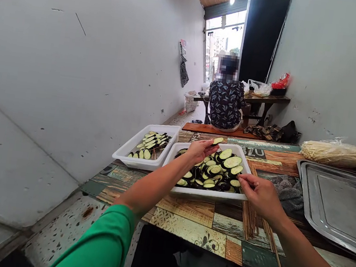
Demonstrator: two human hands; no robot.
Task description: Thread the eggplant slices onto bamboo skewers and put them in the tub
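My left hand [200,150] pinches an eggplant slice [218,141] above the far side of a white tub [209,193]. At the tub's right edge, the closed fingers of my right hand [257,190] grip the near end of a skewer of eggplant slices [232,162]. Its pale oval slices lie in a row, overlapping; the stick itself is mostly hidden. Below both hands, many loose eggplant slices [209,183] with dark skins fill the tub. Bundles of thin wooden skewers [249,217] lie on the table beneath and beside my right hand.
A second white tub [143,163] on the left holds skewered slices. To the right are stacked metal trays [339,207], a grey cloth [286,194] and a plastic bag of skewers [333,153]. Beyond the patterned table [187,215], a person [224,102] sits facing away.
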